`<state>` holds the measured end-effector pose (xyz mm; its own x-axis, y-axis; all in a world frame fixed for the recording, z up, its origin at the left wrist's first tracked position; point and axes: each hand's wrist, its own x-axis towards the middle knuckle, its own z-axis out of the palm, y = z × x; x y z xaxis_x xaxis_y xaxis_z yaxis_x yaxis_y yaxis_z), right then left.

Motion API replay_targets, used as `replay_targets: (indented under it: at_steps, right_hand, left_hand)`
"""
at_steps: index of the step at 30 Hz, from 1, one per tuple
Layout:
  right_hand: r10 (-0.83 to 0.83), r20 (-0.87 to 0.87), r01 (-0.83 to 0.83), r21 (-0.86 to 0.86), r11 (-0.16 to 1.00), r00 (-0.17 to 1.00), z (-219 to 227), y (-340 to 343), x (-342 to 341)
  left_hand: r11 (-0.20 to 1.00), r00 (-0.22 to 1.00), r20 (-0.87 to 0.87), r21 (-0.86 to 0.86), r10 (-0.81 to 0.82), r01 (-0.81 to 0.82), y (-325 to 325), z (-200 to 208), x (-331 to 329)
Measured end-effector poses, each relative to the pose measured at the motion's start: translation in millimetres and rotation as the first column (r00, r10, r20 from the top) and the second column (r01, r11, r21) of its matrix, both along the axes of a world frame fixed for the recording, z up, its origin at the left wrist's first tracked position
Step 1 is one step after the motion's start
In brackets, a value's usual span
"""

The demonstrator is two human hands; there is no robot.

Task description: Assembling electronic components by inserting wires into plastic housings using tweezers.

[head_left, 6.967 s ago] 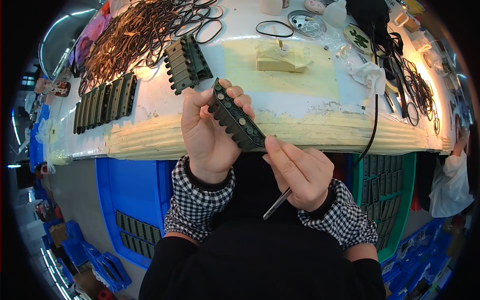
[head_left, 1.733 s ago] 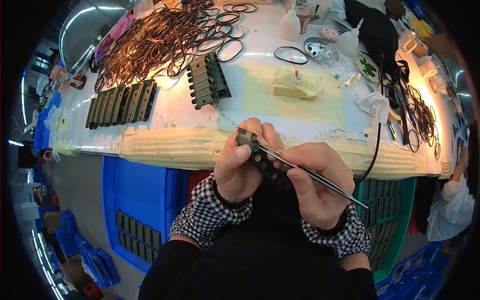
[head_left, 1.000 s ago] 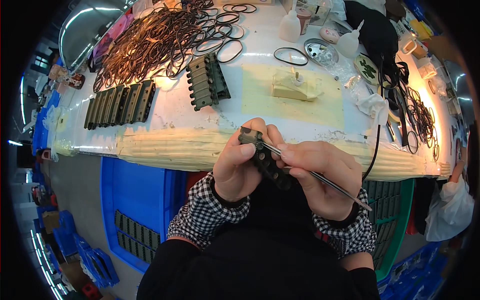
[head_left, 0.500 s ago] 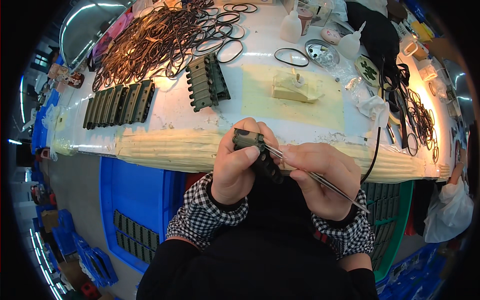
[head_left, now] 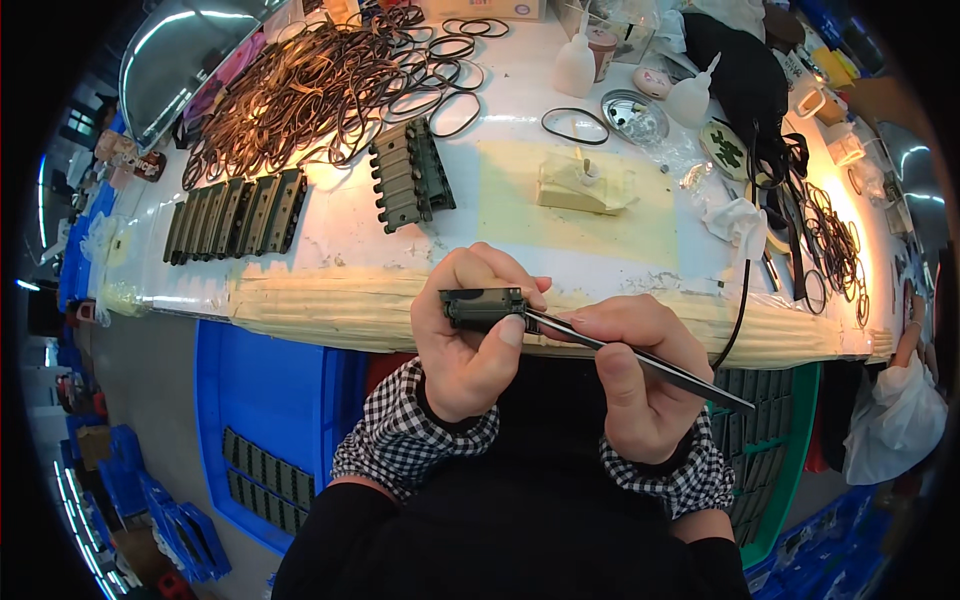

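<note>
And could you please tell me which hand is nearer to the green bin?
Right: the right hand is just left of the green bin; the left hand is farther left.

Staring straight down from head height here, left eye of a side-by-side fisheye pair, set above the black clothing (head_left: 500, 490) at six o'clock and facing out across the white worktable (head_left: 350, 237) toward twelve! Really close on the left hand (head_left: 458, 362) near dead centre and the right hand (head_left: 660, 335) just off toward four, yet wide enough to catch the blue crate (head_left: 262, 370) at eight and, farther out at four, the green crate (head_left: 798, 440), bowing the worktable's near edge!
</note>
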<state>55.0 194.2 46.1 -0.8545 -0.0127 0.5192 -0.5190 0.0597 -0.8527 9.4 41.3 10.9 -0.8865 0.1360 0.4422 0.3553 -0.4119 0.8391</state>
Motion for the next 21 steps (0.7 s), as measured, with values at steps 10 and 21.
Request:
replay_targets:
  at_steps: [10,21]
  right_hand:
    - [-0.013,0.013,0.014,-0.073,0.997,1.000,-1.1,-2.6,0.0]
    - [-0.043,0.001,0.043,-0.067,0.997,0.999,-0.3,-4.9,0.2]
  left_hand:
    - [0.999,1.000,-0.020,0.039,-0.022,0.022,-0.2,2.4,-0.9]
    - [0.997,0.997,-0.013,-0.029,0.073,-0.074,2.8,4.4,0.7]
